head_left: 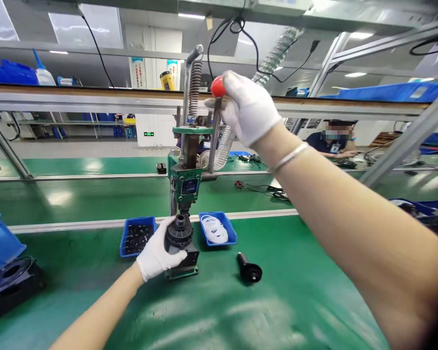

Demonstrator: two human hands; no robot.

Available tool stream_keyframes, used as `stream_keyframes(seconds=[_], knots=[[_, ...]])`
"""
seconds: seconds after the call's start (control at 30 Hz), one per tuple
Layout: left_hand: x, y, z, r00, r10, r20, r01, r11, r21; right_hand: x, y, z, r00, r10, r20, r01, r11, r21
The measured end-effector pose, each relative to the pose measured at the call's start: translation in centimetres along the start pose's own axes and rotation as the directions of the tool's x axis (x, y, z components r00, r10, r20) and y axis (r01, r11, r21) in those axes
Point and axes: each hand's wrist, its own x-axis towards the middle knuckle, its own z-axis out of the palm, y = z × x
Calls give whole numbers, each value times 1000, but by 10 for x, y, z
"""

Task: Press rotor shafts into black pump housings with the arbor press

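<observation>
A green arbor press [188,182] stands upright on the green bench. My right hand [250,107], in a white glove, is closed around the top of its lever, just below the red ball knob [218,86]. Under the ram, a round black plastic part [179,230] sits on the press base [184,270]. My gloved left hand [161,253] grips this part from the left, its thumb across the front. The ram's tip is close behind the part's top; whether they touch I cannot tell.
Beside the press are a blue bin [122,247] of small black pieces and a blue bin [230,232] of white rings. A black flanged part [249,270] lies to the right. Black housings [14,279] sit far left. Across the bench a person [326,141] sits.
</observation>
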Motion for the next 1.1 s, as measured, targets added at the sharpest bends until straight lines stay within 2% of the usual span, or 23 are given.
stream_keyframes(seconds=[0.07,0.1,0.17,0.23,0.27,0.3,0.37,0.57,0.63,0.73,0.77,0.8,0.9,0.93,1.0,1.1], knots=[[12,-8,3,1000,-4,21,4,999,-33,14,-15,-3,993,119,-21,-115,982,147],[16,-12,4,999,-6,31,8,999,-41,8,-24,-7,989,145,-19,-137,962,235],[22,-19,4,999,-7,49,8,1000,-24,-25,-42,-17,996,83,14,-83,936,342],[26,-23,3,998,2,59,-3,1000,25,-74,-56,-25,997,-51,-63,70,936,345],[27,-25,2,998,12,60,-14,999,47,-98,-61,-27,966,-110,-234,186,926,329],[27,-26,1,998,23,61,-27,998,59,-119,-65,-27,924,-122,-363,251,908,335],[28,-27,0,997,33,67,-38,997,67,-144,-68,-25,889,-109,-445,281,897,340],[26,-28,-3,998,15,66,-22,994,103,-140,-66,-21,926,-84,-368,209,927,313],[26,-30,-3,997,30,68,-36,995,91,-150,-66,-15,896,-54,-440,208,928,310],[27,-33,-4,997,40,69,-47,994,99,-169,-66,-8,799,-33,-600,315,873,372],[28,-33,-4,997,38,67,-45,992,116,-171,-66,-8,787,-33,-616,340,857,388],[28,-34,-5,997,34,64,-43,990,136,-170,-67,-9,802,-37,-597,342,847,407],[28,-36,-5,998,31,61,-41,985,168,-162,-67,-16,916,-33,-401,235,852,468],[27,-37,-6,998,34,62,-43,986,164,-161,-66,-17,929,-25,-369,214,849,483],[27,-39,-7,997,38,64,-47,988,148,-170,-63,-14,887,-66,-456,305,826,474],[27,-42,-8,997,25,72,-36,988,151,-191,-57,-3,767,-125,-629,459,793,402]])
